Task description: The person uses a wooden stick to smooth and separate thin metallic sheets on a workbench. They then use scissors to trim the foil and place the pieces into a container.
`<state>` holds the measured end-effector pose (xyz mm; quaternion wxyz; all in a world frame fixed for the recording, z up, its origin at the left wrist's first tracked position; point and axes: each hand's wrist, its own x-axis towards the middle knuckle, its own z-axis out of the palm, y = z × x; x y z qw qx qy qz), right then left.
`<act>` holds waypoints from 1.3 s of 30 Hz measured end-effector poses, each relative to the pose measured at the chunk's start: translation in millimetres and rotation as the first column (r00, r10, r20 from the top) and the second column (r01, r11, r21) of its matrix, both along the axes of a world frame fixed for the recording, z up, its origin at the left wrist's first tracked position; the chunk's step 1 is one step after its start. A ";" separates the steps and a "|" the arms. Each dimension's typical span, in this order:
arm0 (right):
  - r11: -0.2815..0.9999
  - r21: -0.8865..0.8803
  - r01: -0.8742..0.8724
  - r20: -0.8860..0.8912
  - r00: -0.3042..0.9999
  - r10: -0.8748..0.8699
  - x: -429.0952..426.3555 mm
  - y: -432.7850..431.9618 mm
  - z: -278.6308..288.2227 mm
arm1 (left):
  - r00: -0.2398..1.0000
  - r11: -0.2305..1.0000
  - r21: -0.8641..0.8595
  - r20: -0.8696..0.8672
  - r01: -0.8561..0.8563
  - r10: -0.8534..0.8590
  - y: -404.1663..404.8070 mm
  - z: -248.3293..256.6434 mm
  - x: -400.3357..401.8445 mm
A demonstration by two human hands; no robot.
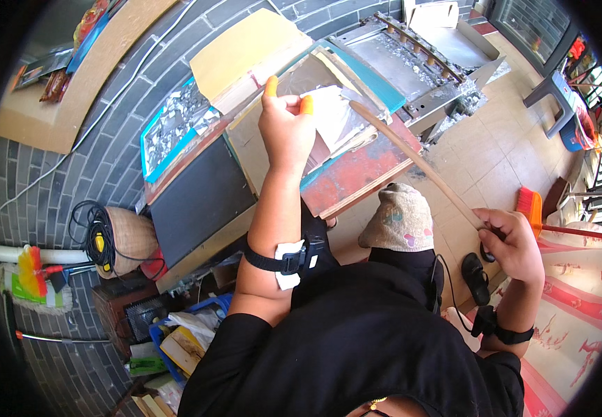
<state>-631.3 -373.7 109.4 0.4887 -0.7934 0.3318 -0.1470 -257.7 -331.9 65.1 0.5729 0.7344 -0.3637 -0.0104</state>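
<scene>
My left hand [287,130] is over a stack of brownish sheets [251,133], with orange covers on two fingertips. Its thumb is beside a glossy white sheet [332,112] on top of the stack. Whether the fingers pinch anything cannot be made out. My right hand [512,245] grips the near end of a long, slim wooden stick [410,151]. The far end of that stick, with a thin pale tip [352,95], reaches the right edge of the white sheet. A teal cutting mat [379,83] lies under the stack.
A blue-edged tray [147,151] of silvery scraps stands left, below a yellow board [243,57]. A metal frame machine [400,57] sits beyond the worn red tabletop [353,177]. My knee bears a patterned cloth cover [402,219]. Black sandal [475,279] and grey stool [554,99] are right.
</scene>
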 end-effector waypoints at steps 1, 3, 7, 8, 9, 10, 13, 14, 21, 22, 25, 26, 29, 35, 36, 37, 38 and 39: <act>1.000 -0.009 -0.005 -0.001 1.000 0.005 0.1 0.0 0.4 | 1.000 1.000 -0.020 -0.003 0.020 -0.020 -0.2 -0.7 -1.5; 1.000 -0.014 -0.006 0.013 1.000 0.006 1.5 0.5 1.1 | 0.998 0.999 0.001 0.013 0.053 -0.053 -1.6 3.1 -6.0; 0.999 -0.032 0.035 0.018 0.999 -0.034 5.6 1.4 -0.2 | 0.992 0.993 -0.006 0.044 0.119 -0.119 -6.1 2.4 -9.3; 0.999 -0.024 0.043 0.027 0.999 -0.042 8.2 1.8 0.3 | 0.992 0.992 0.001 0.036 0.124 -0.124 -7.0 2.6 -9.8; 0.999 -0.015 0.052 0.036 0.998 -0.052 11.9 2.4 1.2 | 0.991 0.992 0.009 0.028 0.129 -0.130 -8.2 3.1 -10.3; 0.998 -0.006 0.062 0.045 0.997 -0.061 15.0 2.6 2.0 | 0.991 0.991 0.017 0.020 0.135 -0.135 -9.2 3.8 -10.9; 0.999 0.021 0.045 -0.003 0.999 -0.045 20.8 0.0 1.8 | 0.994 0.992 0.064 0.014 0.111 -0.112 -9.7 7.1 -14.4; 0.999 0.020 0.044 -0.002 0.999 -0.044 22.3 -0.8 0.8 | 0.996 0.992 0.085 0.008 0.088 -0.089 -9.4 7.3 -13.8; 0.998 0.040 0.044 -0.023 0.999 -0.043 25.6 -4.2 -1.1 | 0.974 0.996 0.088 -0.226 0.026 -0.005 6.2 -11.6 16.5; 0.998 0.047 0.049 -0.019 0.999 -0.048 25.2 -4.6 -2.4 | 0.963 0.996 0.084 -0.270 0.031 -0.007 9.9 -9.8 15.4; 0.998 0.041 0.053 -0.001 0.999 -0.053 25.1 -4.0 -3.9 | 0.938 0.997 0.069 -0.347 0.037 -0.011 17.8 -9.6 16.4; 0.998 0.039 0.047 -0.003 0.999 -0.047 25.0 -4.2 -4.2 | 0.933 0.998 0.060 -0.361 0.034 -0.010 20.1 -12.1 18.7; 0.998 0.041 0.040 0.002 0.999 -0.040 24.2 -5.0 -5.9 | 0.922 0.998 0.062 -0.388 0.034 -0.007 25.9 -10.3 21.2; 0.997 0.058 0.044 0.028 0.999 -0.046 32.1 2.4 -6.2 | 0.908 0.990 0.103 -0.417 0.091 -0.040 23.2 1.1 14.9; 0.998 0.052 0.029 0.013 0.999 -0.030 35.5 3.5 -4.7 | 0.915 0.986 0.132 -0.401 0.104 -0.043 20.9 1.4 16.4; 0.999 0.047 0.013 -0.002 1.000 -0.013 38.0 3.6 -3.8 | 0.923 0.982 0.140 -0.380 0.123 -0.061 19.6 -0.5 20.1; 1.000 0.013 -0.002 0.007 1.000 0.002 40.2 3.0 -5.5 | 0.930 0.979 0.149 -0.358 0.141 -0.079 18.6 -4.7 25.0; 1.000 0.019 0.000 0.000 1.000 0.000 41.1 2.6 -5.6 | 0.936 0.973 0.163 -0.337 0.162 -0.099 18.4 -6.1 27.4</act>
